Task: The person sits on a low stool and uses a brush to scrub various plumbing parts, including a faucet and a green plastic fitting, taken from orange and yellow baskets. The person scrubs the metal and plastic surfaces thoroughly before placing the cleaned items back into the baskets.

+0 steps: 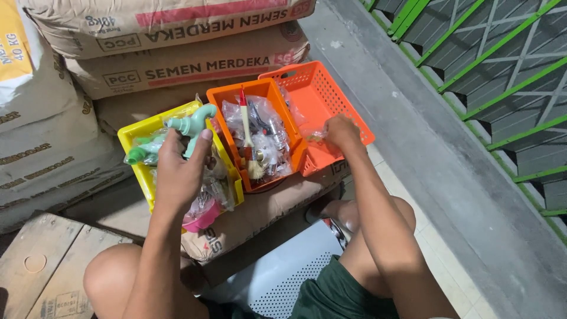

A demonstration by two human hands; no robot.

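My left hand (179, 171) grips a pale green plastic tap (190, 126) above the yellow basket (131, 137), which holds more bagged green and pink fittings. My right hand (341, 132) reaches into the right-hand orange basket (323, 88), fingers closed on a small clear bag (313, 135) near its front edge. Between them stands a middle orange basket (227, 95) packed with bagged metal fittings and a small brush (245, 121) with a red tip.
The three baskets rest on a stack of brown paper cement sacks (177, 65). A wooden crate (47, 266) lies at lower left, a white perforated panel (283, 277) between my knees. A grey concrete ledge (425, 130) and green metal grille (496, 65) run along the right.
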